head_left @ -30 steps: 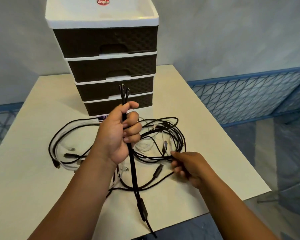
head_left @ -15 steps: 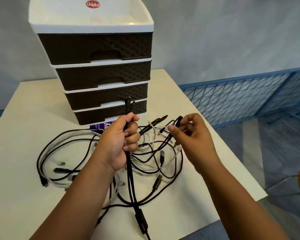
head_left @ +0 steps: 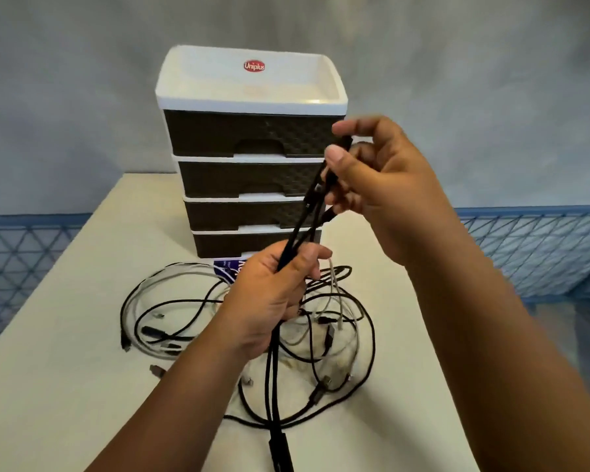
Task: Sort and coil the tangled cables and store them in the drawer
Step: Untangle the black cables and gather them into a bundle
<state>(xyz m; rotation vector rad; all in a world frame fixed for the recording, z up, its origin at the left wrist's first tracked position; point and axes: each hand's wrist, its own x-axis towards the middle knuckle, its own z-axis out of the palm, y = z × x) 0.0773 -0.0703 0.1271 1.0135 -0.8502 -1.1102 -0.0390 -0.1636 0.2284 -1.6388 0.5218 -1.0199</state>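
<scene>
My left hand (head_left: 269, 301) is clenched around a bundle of black cables (head_left: 300, 229), gripping it above the table (head_left: 65, 386) just in front of the drawer unit (head_left: 249, 158). The gripped strands rise from my fist toward my right hand (head_left: 382, 189), which is raised in front of the upper drawers and pinches the upper ends of those same strands between thumb and fingers; the connectors there are partly hidden by my fingers (head_left: 338, 155), and I cannot tell their type. Below my left fist the strands hang straight down and run off the lower edge of view, passing a thicker black block (head_left: 281, 451) on the line. The remainder of the cables lies in a loose tangle (head_left: 338, 335) on the table, black and white leads overlapping, with loops spreading to the left and right of my left wrist. Several plug ends lie within the heap. The drawer unit stands at the far side of the table, white top tray, four dark woven-pattern drawers, all closed. A red oval label (head_left: 254, 66) sits on the top tray. A blue printed item (head_left: 229, 269) lies at the unit's base, partly covered by my left hand.
</scene>
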